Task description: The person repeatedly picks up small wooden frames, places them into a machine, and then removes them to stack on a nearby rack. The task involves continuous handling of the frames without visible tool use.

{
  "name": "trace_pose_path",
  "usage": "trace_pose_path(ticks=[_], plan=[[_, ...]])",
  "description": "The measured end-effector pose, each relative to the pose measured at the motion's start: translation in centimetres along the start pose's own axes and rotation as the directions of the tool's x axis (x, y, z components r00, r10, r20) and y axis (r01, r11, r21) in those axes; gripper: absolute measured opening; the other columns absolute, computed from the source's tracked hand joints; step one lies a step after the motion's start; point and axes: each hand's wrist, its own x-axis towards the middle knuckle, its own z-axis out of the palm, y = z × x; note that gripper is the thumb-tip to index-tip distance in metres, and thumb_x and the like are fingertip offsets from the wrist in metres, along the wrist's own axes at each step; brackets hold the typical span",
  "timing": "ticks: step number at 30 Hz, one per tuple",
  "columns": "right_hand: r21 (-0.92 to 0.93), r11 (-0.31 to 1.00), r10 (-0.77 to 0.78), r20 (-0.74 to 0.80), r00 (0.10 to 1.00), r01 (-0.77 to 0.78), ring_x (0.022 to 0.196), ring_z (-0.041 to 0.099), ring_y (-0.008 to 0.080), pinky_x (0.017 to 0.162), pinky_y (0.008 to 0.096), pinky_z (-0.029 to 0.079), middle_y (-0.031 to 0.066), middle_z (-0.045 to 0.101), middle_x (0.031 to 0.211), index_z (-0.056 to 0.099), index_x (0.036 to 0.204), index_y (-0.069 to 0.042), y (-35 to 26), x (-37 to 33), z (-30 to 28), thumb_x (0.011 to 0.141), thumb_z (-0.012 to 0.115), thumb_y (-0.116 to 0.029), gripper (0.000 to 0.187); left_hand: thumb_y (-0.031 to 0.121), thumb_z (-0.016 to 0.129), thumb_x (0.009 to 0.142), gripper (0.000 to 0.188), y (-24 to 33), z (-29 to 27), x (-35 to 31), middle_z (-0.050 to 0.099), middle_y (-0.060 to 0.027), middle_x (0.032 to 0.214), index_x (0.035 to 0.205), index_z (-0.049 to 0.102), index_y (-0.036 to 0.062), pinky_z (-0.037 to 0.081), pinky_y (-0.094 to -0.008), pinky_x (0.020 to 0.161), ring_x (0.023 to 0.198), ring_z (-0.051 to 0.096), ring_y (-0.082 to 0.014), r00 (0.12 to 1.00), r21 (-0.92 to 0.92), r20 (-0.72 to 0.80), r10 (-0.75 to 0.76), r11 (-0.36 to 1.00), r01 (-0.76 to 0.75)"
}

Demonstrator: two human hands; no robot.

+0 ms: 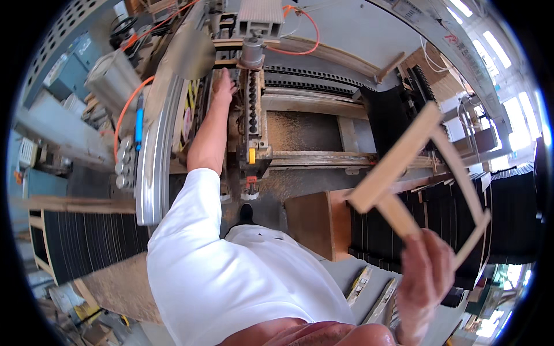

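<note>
My left hand (223,86) reaches forward into a woodworking machine, beside a row of black round fittings (252,106). Its fingers look stretched apart, and nothing shows in them; part of the hand lies against the machine's shadowed inside. Off to the right, my right hand (426,266) is closed around one bar of a light wooden frame (397,164). The frame is held up in the air, tilted, with its wide bar toward the machine. It hides part of the black stacked panels (378,239) behind it.
A metal cylinder (252,53) stands over the machine's far end. Sawdust (294,130) covers the bed between wooden rails. A silver beam (154,173) runs along the left. More black panels (95,239) stand at lower left, and a brown wooden box side (311,222) is at right.
</note>
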Motion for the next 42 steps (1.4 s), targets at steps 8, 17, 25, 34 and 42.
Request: trace_pose_path(ticks=[8,17,25,34,42], plan=[[0.396,0.917,-0.069,0.039,0.997,0.048,0.087,0.059,0.0287,0.075,0.0388,0.047,0.0112,0.061,0.102,0.063,0.111,-0.007,-3.5,6.3,13.1,0.067,0.066,0.002,0.046,0.034,0.061,0.094,0.059,0.1,2.2,9.2,0.048,-0.0195,0.124,0.136,0.036,0.0014,0.053,-0.0503,0.091,0.115,0.051,-0.0332,0.999,-0.414,-0.036,-0.021,0.910,0.004],[0.559,0.810,-0.166,-0.068,0.984,0.176,0.088,0.060,0.0295,0.080,0.0394,0.048,0.0104,0.066,0.098,0.066,0.106,-0.008,-2.3,16.0,26.9,0.074,0.067,0.000,0.033,0.024,0.061,0.094,0.054,-3.1,-0.1,-1.2,0.046,-0.0205,0.131,0.133,0.040,-0.0051,0.054,-0.0432,0.093,0.121,0.048,-0.0368,1.000,-0.412,-0.021,-0.018,0.911,0.007],[0.711,0.587,-0.383,-0.177,0.907,0.387,0.094,0.060,0.0314,0.082,0.0423,0.047,0.0091,0.067,0.095,0.067,0.100,-0.010,-8.3,26.1,39.4,0.077,0.067,-0.006,0.024,0.004,0.053,0.088,0.026,-6.5,-7.2,-13.2,0.061,-0.0096,0.112,0.115,0.055,0.0039,0.050,-0.0379,0.089,0.102,0.061,-0.0243,0.960,-0.507,0.258,0.106,0.861,0.041],[0.673,0.552,-0.537,-0.165,0.827,0.492,0.095,0.063,0.0344,0.081,0.0435,0.050,0.0147,0.068,0.096,0.060,0.113,-0.011,-9.8,27.5,44.0,0.074,0.072,-0.010,0.041,0.011,0.052,0.095,0.021,-6.5,-7.7,-14.8,0.062,-0.0088,0.112,0.115,0.055,0.0059,0.048,-0.0395,0.092,0.100,0.060,-0.0225,0.953,-0.610,0.253,0.168,0.792,0.023],[0.661,0.539,-0.501,-0.247,0.829,0.522,0.087,0.062,0.0346,0.079,0.0447,0.048,0.0159,0.066,0.088,0.061,0.111,-0.010,-10.7,31.7,47.5,0.072,0.066,-0.005,0.039,0.015,0.054,0.097,0.033,-7.5,-10.1,-23.6,0.058,-0.0134,0.121,0.126,0.049,0.0012,0.046,-0.0410,0.100,0.115,0.057,-0.0264,0.997,-0.470,-0.015,0.078,0.879,-0.075]])
